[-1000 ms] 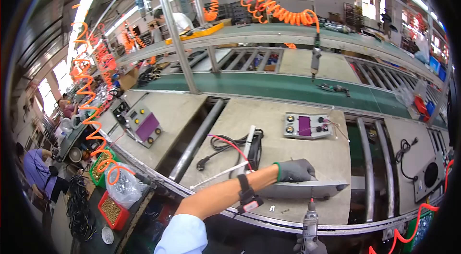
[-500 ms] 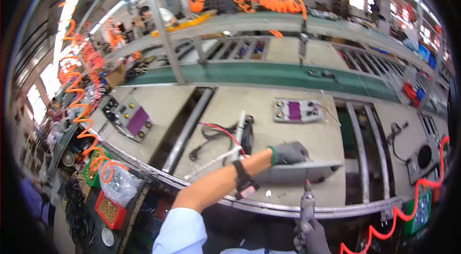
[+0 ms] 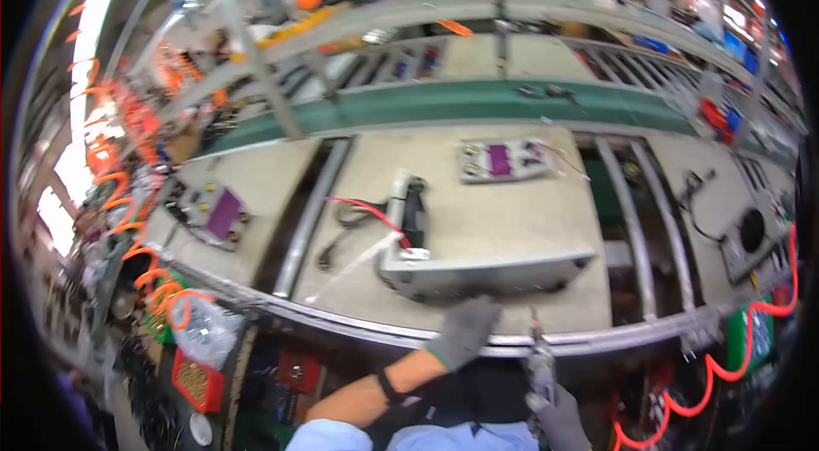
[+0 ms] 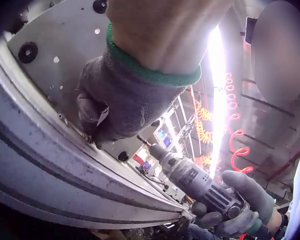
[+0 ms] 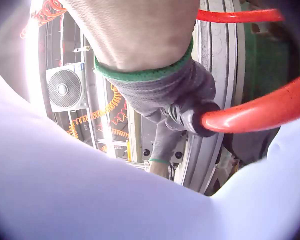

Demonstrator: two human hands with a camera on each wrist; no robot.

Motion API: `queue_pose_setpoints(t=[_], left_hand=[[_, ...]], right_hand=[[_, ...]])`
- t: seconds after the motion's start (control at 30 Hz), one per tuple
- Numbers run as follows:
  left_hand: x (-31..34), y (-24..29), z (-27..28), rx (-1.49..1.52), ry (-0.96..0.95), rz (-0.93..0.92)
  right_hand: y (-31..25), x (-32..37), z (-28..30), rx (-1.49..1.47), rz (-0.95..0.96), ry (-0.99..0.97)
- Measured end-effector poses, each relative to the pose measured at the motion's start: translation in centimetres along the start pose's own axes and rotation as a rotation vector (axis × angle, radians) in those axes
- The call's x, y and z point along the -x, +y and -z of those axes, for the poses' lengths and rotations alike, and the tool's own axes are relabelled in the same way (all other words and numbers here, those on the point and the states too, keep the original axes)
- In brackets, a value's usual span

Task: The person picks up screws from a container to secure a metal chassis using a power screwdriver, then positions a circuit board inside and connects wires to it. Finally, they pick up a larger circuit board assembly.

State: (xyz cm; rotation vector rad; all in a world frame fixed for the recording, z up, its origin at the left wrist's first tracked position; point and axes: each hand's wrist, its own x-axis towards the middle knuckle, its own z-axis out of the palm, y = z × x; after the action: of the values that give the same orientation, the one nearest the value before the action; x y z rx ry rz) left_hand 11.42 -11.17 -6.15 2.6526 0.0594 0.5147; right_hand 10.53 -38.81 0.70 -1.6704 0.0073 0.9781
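Note:
A grey sheet-metal housing (image 3: 490, 276) stands on the pale board, its underside with round black feet (image 4: 28, 52) facing me in the left wrist view. My gloved left hand (image 3: 465, 331) is low in front of it, fingers bent down near the metal rail (image 4: 90, 170). A small whitish patch shows by those fingers in the left wrist view; I cannot tell whether it is held. My gloved right hand (image 3: 559, 418) grips an air screwdriver (image 4: 190, 177), its bit pointing toward the housing. A red air hose (image 5: 260, 110) runs from the tool's rear end.
A small panel with a purple label (image 3: 503, 161) lies behind the housing, and a similar panel (image 3: 213, 212) is at left. Black cable (image 3: 354, 214) and red wire lie beside the housing. Steel rollers (image 3: 627, 229) show between boards. A red bin (image 3: 198, 380) of small parts stands lower left.
My left hand has come off the housing's top edge and moved down toward the front rail. The right hand stays low with the screwdriver. The head view has shifted.

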Motion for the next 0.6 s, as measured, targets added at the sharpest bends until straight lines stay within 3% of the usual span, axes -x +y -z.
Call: queue_pose_setpoints(t=[0.07, 0.13, 0.23, 0.47, 0.6], left_hand=[[0.3, -1.1, -2.6, -0.036, 0.092, -0.036], [-0.9, -0.5, -2.3, -0.133, -0.114, 0.053], [-2.0, 0.4, -1.4, -0.19, -0.25, 0.084], [-2.6, 0.9, -1.0, -0.329, -0.294, 0.019], [-2.8, 1.1, -0.7, -0.266, -0.234, 0.034]], right_hand=[[0.6, -0.4, -0.3, -0.034, 0.021, 0.011], [0.4, -0.1, -0.2, 0.004, 0.062, 0.002], [0.5, -0.1, 0.0, 0.045, 0.092, -0.008], [0.9, -0.5, -0.3, 0.057, 0.083, -0.022], [0.1, 0.1, -0.5, 0.045, 0.058, -0.04]])
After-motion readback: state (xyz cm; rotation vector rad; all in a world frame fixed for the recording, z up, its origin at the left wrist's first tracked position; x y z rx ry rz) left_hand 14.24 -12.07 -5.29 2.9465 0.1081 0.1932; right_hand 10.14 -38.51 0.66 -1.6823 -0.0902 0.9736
